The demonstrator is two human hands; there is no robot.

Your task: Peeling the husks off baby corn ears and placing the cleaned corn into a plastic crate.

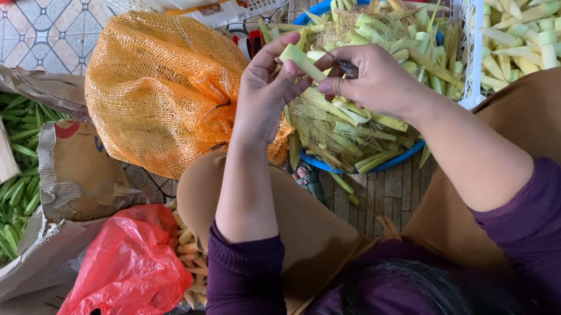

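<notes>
Left hand [269,89]: fingers closed around a pale green baby-corn ear [301,62], held up over the blue basin [341,165] so husk trimmings fall in. Right hand [374,80]: pinching a small dark blade [347,68] against the ear. Peeled ears: white crate [468,26], far right. Orange mesh sack [163,90]: left.

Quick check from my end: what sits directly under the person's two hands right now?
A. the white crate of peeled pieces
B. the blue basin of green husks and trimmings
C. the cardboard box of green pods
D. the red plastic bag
B: the left hand, holding a pale green stalk piece, and the right hand are both over the blue basin piled with husks.
</notes>
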